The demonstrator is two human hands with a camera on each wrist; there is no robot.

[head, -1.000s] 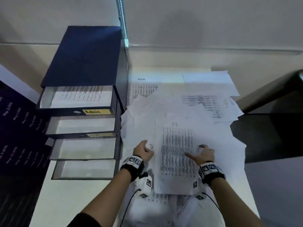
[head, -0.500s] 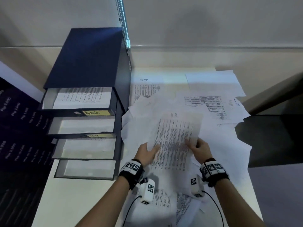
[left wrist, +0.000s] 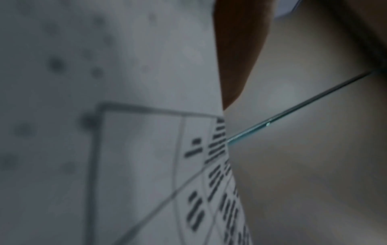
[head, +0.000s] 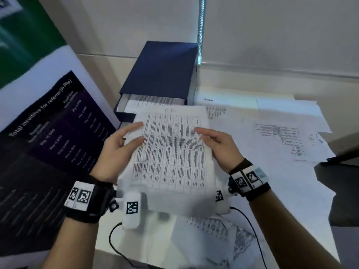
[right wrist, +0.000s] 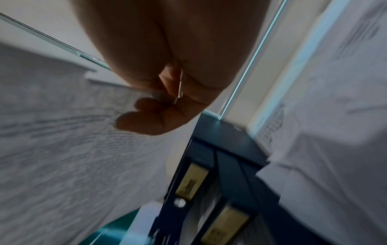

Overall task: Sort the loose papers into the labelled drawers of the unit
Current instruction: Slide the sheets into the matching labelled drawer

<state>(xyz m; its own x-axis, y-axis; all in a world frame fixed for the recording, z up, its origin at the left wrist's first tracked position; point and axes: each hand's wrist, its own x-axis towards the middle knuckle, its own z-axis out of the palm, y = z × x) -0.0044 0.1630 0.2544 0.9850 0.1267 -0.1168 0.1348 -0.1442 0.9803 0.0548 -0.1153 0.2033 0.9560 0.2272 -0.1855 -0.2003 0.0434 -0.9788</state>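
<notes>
holding a printed sheet (head: 171,152) up off the table (head: 303,191), both hands are now carrying it in front of the drawer unit (head: 163,68), which is standing at the table's far left corner. half a second ago this sheet was only being peeled off the pile, and a second ago it was lying flat under both hands. the left hand (head: 116,152) is gripping the sheet's left edge, thumb on the printed face and fingers going behind it. the right hand (head: 219,146) is taking the right edge, fingers (head: 204,132) lying nearly straight over the print; whether its thumb is closing underneath, i cannot tell. the head camera is also looking further left than before, so a dark poster (head: 48,142) is filling the left side, and the raised sheet is hiding all but the top drawer (head: 151,100), which is standing open with paper inside.

loose papers (head: 281,144) are lying spread over the table's right half and near edge.

the right wrist view is showing what the head view is missing: the lower drawer fronts with their yellow labels (right wrist: 191,180), blurred past reading, below the fingertips (right wrist: 142,119). the left wrist view is showing only the sheet's table lines (left wrist: 146,165) up close, plus one finger (left wrist: 236,54) behind its edge and a thin rod against the wall.
</notes>
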